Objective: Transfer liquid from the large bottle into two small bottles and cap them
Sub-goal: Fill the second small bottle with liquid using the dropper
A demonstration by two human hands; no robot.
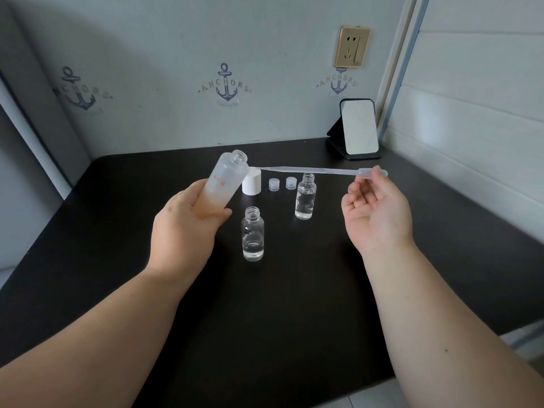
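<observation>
While both small bottles stand uncapped with only a little clear liquid at the bottom, the transfer looks barely begun. The left hand (188, 219) grips the tilted large bottle (221, 185) above the counter's (117, 231) middle; the right hand (378, 210) pinches the pipette (318, 171) bulb, tip near the bottle's mouth. Near small bottle (253, 234), far small bottle (305, 200), two small caps (282, 184) and white cap (252, 182) wait toward the back edge.
</observation>
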